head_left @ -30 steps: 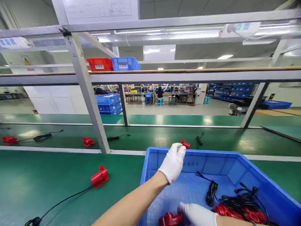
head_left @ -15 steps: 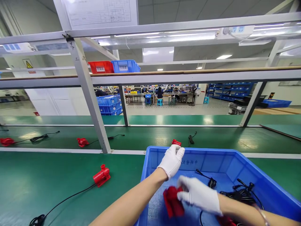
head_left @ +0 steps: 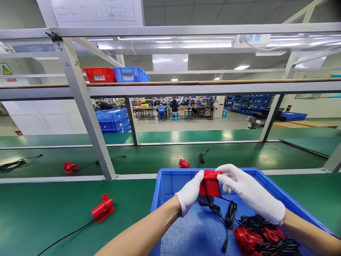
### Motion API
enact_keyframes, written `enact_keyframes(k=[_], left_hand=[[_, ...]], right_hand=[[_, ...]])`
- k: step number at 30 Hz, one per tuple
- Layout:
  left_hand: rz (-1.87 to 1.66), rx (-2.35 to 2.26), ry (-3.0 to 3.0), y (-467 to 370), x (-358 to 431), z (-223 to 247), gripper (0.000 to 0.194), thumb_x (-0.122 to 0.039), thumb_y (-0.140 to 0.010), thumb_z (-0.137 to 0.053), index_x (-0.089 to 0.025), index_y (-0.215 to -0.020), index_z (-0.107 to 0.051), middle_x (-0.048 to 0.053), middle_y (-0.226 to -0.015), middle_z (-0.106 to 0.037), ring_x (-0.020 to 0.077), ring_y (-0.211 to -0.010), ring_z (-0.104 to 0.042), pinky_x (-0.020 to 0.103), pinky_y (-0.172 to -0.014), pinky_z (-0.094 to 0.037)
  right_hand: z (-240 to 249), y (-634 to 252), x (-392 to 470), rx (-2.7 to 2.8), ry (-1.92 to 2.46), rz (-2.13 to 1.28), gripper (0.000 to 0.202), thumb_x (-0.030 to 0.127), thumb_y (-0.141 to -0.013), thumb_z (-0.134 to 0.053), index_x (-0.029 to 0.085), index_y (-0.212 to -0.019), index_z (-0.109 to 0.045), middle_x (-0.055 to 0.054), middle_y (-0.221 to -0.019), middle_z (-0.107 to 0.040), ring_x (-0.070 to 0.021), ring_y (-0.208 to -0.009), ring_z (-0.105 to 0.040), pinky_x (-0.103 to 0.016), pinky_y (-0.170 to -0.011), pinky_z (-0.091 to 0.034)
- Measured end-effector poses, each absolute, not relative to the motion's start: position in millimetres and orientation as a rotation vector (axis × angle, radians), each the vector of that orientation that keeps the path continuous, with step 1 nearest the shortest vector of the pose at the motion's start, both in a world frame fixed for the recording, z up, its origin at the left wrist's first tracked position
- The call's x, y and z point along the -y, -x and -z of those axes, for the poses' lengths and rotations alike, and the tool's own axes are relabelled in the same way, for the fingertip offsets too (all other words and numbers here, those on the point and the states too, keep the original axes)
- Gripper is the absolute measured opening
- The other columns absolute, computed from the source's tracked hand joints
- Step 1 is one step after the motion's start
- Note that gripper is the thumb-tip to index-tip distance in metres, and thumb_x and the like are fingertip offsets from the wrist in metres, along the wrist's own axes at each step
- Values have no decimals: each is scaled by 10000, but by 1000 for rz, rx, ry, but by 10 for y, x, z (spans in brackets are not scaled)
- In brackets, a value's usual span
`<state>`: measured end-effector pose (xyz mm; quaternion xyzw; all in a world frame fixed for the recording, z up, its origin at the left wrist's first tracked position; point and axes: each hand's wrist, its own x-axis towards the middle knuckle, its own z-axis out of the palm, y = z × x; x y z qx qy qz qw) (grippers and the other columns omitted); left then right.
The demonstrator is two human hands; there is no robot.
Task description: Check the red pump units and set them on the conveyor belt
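Above the far side of a blue plastic bin (head_left: 190, 233), both of my white-gloved hands grip one red water pump (head_left: 211, 186). My left hand (head_left: 189, 192) pinches its left side, with the thumb on top. My right hand (head_left: 243, 186) holds the right side by thumb and fingertips. A bundled black cable (head_left: 230, 213) with a plug hangs beneath the pump into the bin. More red pumps (head_left: 249, 237) and coiled black cables lie in the bin's right part, below my right forearm.
Left of the bin, another red pump (head_left: 103, 209) lies on the green bench, its cable trailing toward me. Beyond the white strip lie more pumps (head_left: 70, 167) (head_left: 184, 163). A metal post (head_left: 85, 106) rises left of the bin. An overhead shelf carries red (head_left: 99, 75) and blue boxes (head_left: 132, 74).
My right hand has lifted a red pump up from low in the bin. My left hand now grips it too. The view has shifted to the right, showing more pumps in the bin.
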<state>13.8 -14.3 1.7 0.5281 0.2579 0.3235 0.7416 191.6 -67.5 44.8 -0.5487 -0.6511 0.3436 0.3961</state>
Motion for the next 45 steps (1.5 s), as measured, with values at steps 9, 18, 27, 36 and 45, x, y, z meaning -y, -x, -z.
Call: enact_keyframes(k=[9,18,27,36,45], left_hand=[[-621,-313,-917,-156,131,-120,514,-607,-831,-386,-144,-879,-605,74,-718,-645,217,-521,-606,358,-522,-499],[-712,-312,-760,-91,302,-231,255,-365,-756,-571,-133,-819,-656,42,-780,-666,181,-745,-605,304,-815,-457],[-770,-263,-937,-71,274,-322,492,-508,-862,-441,-107,-1031,-671,127,-956,-704,199,-655,-618,343,-658,-503],[-979,-466,-1652,6,441,-295,601,-612,-946,-425,-183,-1366,-468,102,-1441,-494,258,-1359,-418,390,-1174,-270],[-1222,-748,-1494,-9,292,-249,611,-640,-972,-244,-178,-1329,-424,131,-1252,-601,246,-1084,-610,452,-1062,-397]], right_hand=[[-485,-1861,863,1666,1297,-974,374,508,-907,-573,246,-1174,-577,-47,-1207,-658,-212,-1033,-634,-336,-910,-517],[-521,-1808,1041,1808,1374,-743,386,538,-910,-552,275,-1186,-612,-59,-1237,-661,-230,-1044,-652,-346,-918,-545],[-424,-1783,1050,1636,1442,-574,434,601,-851,-575,278,-1141,-591,-60,-1090,-700,-244,-927,-665,-383,-854,-563],[-293,-1612,915,1734,1359,-581,379,422,-801,-668,230,-1112,-571,-74,-1103,-659,-241,-994,-636,-345,-863,-532],[-1038,-2367,646,1673,1374,-175,504,484,-786,-725,230,-1198,-584,-57,-1141,-690,-235,-1003,-657,-361,-902,-518]])
